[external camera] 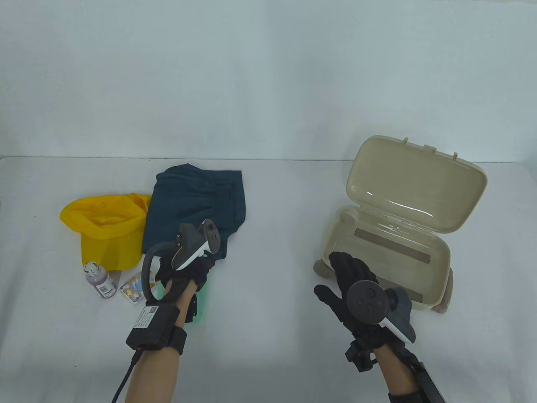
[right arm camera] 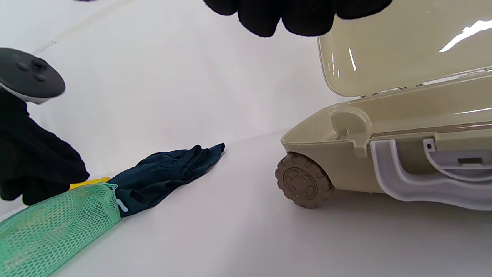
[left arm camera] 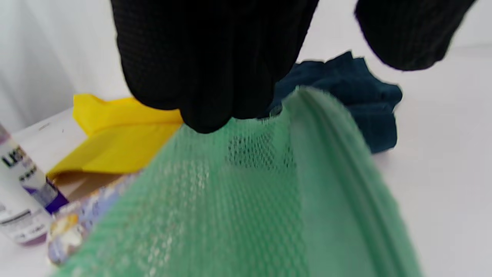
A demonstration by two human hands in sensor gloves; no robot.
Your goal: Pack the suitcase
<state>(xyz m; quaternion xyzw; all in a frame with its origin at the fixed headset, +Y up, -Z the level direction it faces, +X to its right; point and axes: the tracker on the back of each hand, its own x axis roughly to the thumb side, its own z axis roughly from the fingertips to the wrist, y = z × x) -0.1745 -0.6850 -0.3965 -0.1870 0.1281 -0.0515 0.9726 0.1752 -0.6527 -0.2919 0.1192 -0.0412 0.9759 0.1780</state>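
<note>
Left hand on the green mesh pouch, suitcase open at the right.

Table view: the left hand (external camera: 184,273) curls its grip round a green mesh pouch (external camera: 202,302) on the white counter (external camera: 268,344), in front of dark blue shorts (external camera: 197,201), a yellow cap (external camera: 107,226), a small purple bottle (external camera: 100,279) and a printed packet (external camera: 134,289). The right hand (external camera: 352,285) hovers with fingers straight, holding nothing, just in front of the beige suitcase (external camera: 438,252), lid up.
Left wrist view: gloved fingers (left arm camera: 207,65) press on the pouch's mesh (left arm camera: 238,200).
Right wrist view: fingertips (right arm camera: 296,15) hang free above the suitcase's wheel (right arm camera: 303,181).
</note>
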